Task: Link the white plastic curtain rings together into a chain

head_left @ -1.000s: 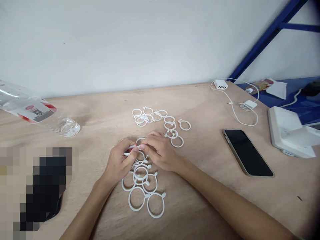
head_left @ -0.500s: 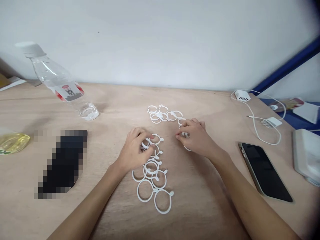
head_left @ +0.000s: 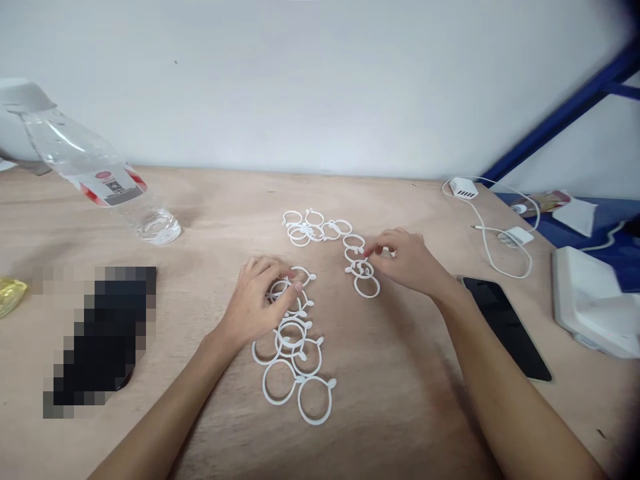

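now my hands (head_left: 330,280) have come apart from each other. closest to me, the linked chain of white rings (head_left: 293,360) lies flat on the table (head_left: 410,400), and my left hand (head_left: 257,300) rests curled on its far end, fingertips pressing a ring down rather than gripping it. a moment ago both hands were pinching one ring together there, so that ring looks joined on and i judge the chain is one link longer. beyond the chain, to its right, my right hand (head_left: 407,261) has gone out to the loose rings (head_left: 361,267) and its thumb and forefinger are nipped on one of them, the other fingers loosely bent. farther past the chain the remaining heap of rings (head_left: 313,229) waits. bare wood lies on both sides of the chain; the phone (head_left: 505,327) sits well right of it, the water bottle (head_left: 95,177) far left, the charger (head_left: 463,187) at the far edge.
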Tool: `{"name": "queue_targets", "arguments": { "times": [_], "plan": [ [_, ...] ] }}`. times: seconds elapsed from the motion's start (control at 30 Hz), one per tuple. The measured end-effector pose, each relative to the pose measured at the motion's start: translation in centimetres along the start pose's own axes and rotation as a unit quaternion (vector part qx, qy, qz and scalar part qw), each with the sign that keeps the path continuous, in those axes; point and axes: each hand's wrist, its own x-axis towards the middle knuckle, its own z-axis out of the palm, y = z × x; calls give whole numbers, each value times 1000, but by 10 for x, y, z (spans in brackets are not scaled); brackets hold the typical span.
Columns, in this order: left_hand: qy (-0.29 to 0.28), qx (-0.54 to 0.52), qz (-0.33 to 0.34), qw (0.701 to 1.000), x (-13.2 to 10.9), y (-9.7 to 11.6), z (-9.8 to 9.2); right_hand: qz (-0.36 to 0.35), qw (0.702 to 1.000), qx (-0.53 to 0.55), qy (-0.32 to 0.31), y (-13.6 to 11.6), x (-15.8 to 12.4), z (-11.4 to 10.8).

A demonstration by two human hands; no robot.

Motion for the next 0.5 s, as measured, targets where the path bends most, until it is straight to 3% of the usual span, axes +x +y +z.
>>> {"name": "queue_targets", "arguments": {
  "times": [0.07, 0.23, 0.5],
  "plan": [
    [0, -2, -6, 1000, 0, 0, 0, 16, 999, -5, -30, 4, -1, -7],
    [-3, -10, -8, 1000, 2, 1, 0, 47, 977, -36, -206, 9, -7, -17],
    [-1, -11, -12, 1000, 3, 2, -1, 59, 977, -28, -202, -3, -7, -14]
  ]
}}
